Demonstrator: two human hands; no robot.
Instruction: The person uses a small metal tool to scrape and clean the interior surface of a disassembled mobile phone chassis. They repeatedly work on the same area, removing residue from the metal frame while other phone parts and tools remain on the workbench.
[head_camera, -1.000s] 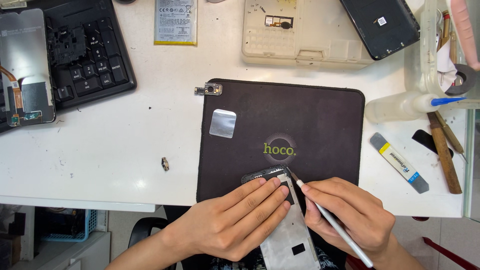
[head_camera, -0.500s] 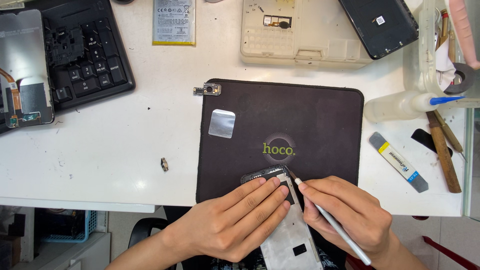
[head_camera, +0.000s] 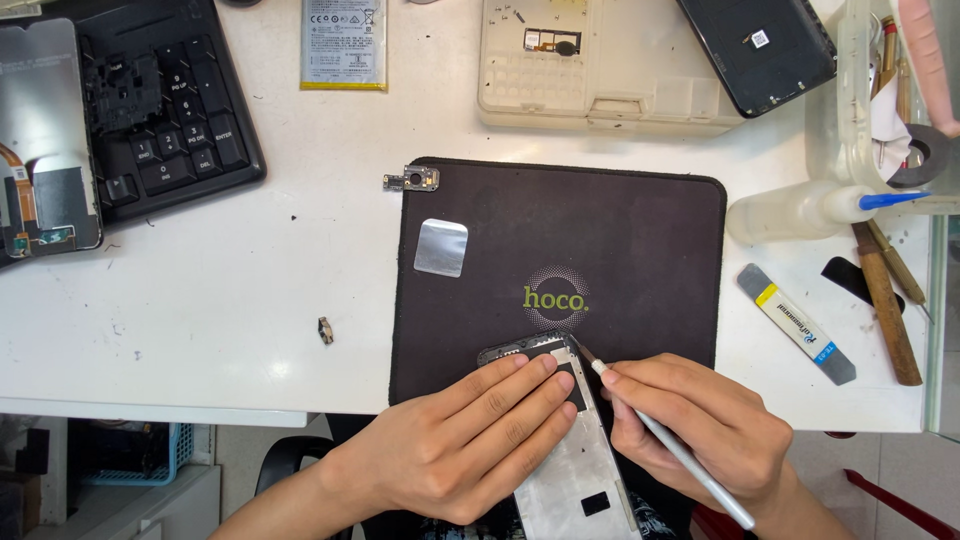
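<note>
A silver phone frame (head_camera: 575, 478) lies at the near edge of a black work mat (head_camera: 620, 250), its top end pointing away from me. My left hand (head_camera: 470, 440) lies flat over its left side, fingers pressing it down. My right hand (head_camera: 710, 430) grips a thin silver tool (head_camera: 670, 440) like a pen. The tool's tip touches the frame's upper right corner.
On the mat lies a small silver foil square (head_camera: 441, 247). A small camera module (head_camera: 412, 180) and a tiny part (head_camera: 325, 330) sit on the white table. At the back are a keyboard (head_camera: 160, 110), a battery (head_camera: 343, 45), a beige tray (head_camera: 600, 65) and a black back cover (head_camera: 755, 50). A pry tool (head_camera: 795, 322) and a squeeze bottle (head_camera: 800, 210) lie right.
The tool's tip has shifted slightly along the frame's top right corner. Both hands stay in nearly the same place.
</note>
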